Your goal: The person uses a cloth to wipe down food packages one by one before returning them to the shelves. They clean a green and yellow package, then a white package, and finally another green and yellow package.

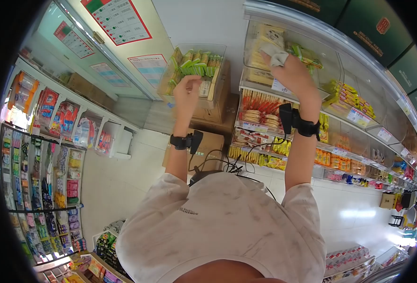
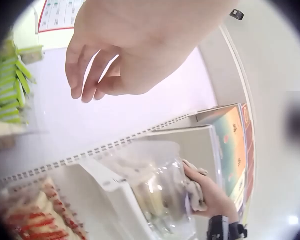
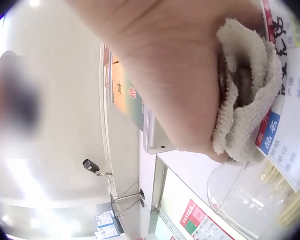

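My right hand (image 1: 293, 75) holds a crumpled whitish cloth (image 1: 278, 57) over the front of a clear bin (image 1: 260, 75) of yellow-packed snacks on the top shelf. Up close in the right wrist view, the cloth (image 3: 245, 95) is bunched in the fingers beside a printed price label (image 3: 290, 110). My left hand (image 1: 187, 96) hangs in the air in front of a clear box (image 1: 168, 78) of green and white packets (image 1: 201, 63). Its fingers are loosely bent with nothing in them, as the left wrist view shows of the hand (image 2: 125, 50).
Shelves of packaged snacks (image 1: 260, 115) run down the right. Cartons (image 1: 208, 141) and black cables (image 1: 232, 162) lie below. Racks of goods (image 1: 43, 188) stand at the left, and dark green boxes (image 1: 383, 28) line the upper right.
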`<act>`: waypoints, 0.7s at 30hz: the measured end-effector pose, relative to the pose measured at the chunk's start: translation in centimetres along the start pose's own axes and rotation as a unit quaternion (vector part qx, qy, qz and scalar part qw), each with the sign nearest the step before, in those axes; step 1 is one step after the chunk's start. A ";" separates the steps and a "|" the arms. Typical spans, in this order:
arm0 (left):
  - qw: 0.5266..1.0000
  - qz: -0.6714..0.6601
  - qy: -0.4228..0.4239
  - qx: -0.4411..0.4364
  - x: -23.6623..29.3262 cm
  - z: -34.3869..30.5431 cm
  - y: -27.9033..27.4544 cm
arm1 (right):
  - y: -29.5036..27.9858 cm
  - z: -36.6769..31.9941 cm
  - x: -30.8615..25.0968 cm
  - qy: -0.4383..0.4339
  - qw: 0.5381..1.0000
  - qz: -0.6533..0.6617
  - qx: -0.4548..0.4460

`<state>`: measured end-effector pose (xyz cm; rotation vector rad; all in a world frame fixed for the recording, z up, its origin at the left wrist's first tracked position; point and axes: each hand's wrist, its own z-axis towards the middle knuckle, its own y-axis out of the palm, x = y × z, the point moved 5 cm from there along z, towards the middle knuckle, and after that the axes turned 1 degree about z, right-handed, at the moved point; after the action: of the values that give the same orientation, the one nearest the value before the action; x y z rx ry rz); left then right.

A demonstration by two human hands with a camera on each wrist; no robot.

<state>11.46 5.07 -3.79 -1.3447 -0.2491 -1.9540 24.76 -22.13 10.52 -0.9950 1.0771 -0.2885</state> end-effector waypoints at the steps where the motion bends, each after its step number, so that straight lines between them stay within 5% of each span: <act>1: 1.000 0.015 -0.018 -0.004 -1.8 0.4 -1.0 | 0.0 0.4 0.3 -0.018 1.000 0.009 0.024; 6: 0.995 0.086 -0.029 -0.039 -9.0 1.7 -3.7 | 0.7 -1.3 0.6 -0.120 0.968 0.012 0.219; 9: 0.992 0.105 -0.047 -0.058 -11.0 2.0 -3.6 | 0.0 -6.6 -5.1 -0.241 0.904 0.066 0.348; 13: 0.989 0.068 -0.061 -0.118 -13.6 3.6 -2.4 | 6.0 -10.9 -5.7 -0.217 0.914 0.271 0.212; 15: 0.993 0.061 -0.062 -0.085 -10.4 4.9 -2.1 | 9.8 -11.0 -6.2 -0.177 0.923 0.328 0.095; 21: 0.979 0.188 0.062 0.049 -12.4 11.1 -0.1 | 19.4 -4.0 -5.2 -0.085 0.914 0.393 0.055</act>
<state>21.67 16.82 -9.77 -1.1096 -0.0251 -1.6758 14.02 -10.20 -2.20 -0.4126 1.1972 0.3868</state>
